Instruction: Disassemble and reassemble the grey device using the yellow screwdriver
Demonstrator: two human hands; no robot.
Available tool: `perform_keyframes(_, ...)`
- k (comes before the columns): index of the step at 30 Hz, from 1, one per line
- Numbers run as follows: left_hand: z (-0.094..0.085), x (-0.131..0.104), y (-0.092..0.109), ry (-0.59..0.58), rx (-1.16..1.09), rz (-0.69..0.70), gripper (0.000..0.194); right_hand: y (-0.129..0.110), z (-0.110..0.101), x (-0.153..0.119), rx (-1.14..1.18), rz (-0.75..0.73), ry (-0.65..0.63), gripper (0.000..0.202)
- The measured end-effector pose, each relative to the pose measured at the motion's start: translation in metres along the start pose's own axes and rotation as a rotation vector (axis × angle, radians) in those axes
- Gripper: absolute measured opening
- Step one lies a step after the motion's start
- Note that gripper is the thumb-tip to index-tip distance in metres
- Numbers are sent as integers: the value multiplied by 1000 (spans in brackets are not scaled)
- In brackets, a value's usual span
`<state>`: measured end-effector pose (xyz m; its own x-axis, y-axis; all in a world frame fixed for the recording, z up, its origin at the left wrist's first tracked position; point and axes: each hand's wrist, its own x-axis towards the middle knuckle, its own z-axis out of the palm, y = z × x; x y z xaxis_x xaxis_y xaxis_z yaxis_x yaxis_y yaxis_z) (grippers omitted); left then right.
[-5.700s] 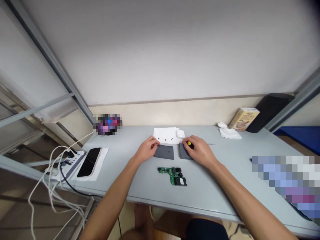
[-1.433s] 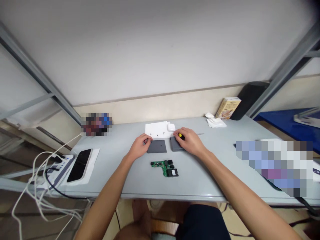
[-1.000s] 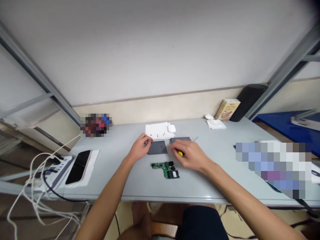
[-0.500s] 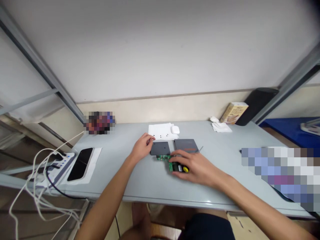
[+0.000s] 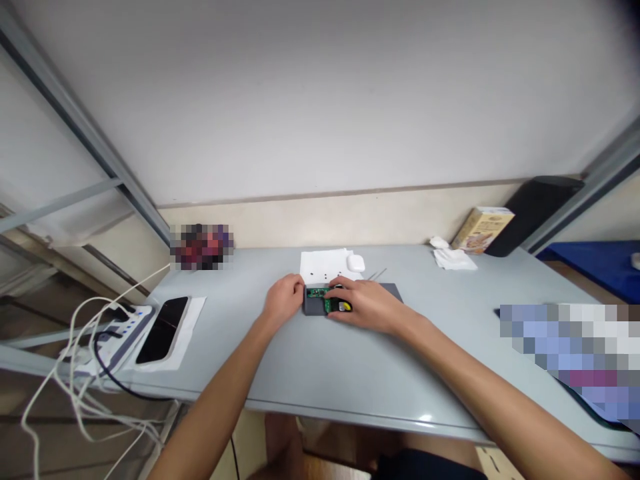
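A green circuit board [image 5: 318, 292] with a black part and a yellow round spot lies over a dark grey case half [image 5: 315, 309]. My right hand [image 5: 367, 303] grips the board from above and covers its right side. At the case's left edge, my left hand [image 5: 285, 297] has its fingers curled against the side. Another dark grey panel [image 5: 393, 291] is partly hidden behind my right hand. Just beyond, several tiny black screws [image 5: 325, 277] rest on a white paper sheet [image 5: 320, 261].
A white rounded case [image 5: 355, 263] sits at the paper's right edge, with thin metal rods [image 5: 377, 274] near it. On the left are a phone [image 5: 164, 330] and a power strip [image 5: 117, 333] with cables. A yellow box [image 5: 483, 230] and tissues [image 5: 453, 259] stand back right.
My right hand has moved the circuit board up and left, from in front of the case half to over it. My left hand stays at the case's left edge.
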<state>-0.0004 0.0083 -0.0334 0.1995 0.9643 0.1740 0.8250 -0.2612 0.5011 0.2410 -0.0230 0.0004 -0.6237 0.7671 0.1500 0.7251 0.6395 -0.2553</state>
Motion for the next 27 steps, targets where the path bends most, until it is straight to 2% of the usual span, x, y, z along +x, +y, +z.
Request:
perform_keyframes(6, 1, -1, -3, 0, 25, 133, 23, 0, -2, 1, 31, 16, -26, 35)
perform_keyframes(12, 0, -2, -3, -17, 61, 128, 23, 1, -2, 3, 83, 5, 17, 33)
perform_keyframes(17, 0, -2, -1, -24, 75, 123, 23, 0, 2, 4, 70, -1, -8, 31)
perform_keyframes(23, -1, -2, -2, -16, 47, 121, 22, 4, 0, -2, 37, -43, -2, 39)
perform_keyframes(25, -1, -2, -2, -18, 41, 111, 23, 8, -8, -4, 52, -43, 41, 42)
perform_keyframes(27, -2, -1, -2, -19, 35, 103, 24, 12, -21, -4, 109, -11, 162, 35)
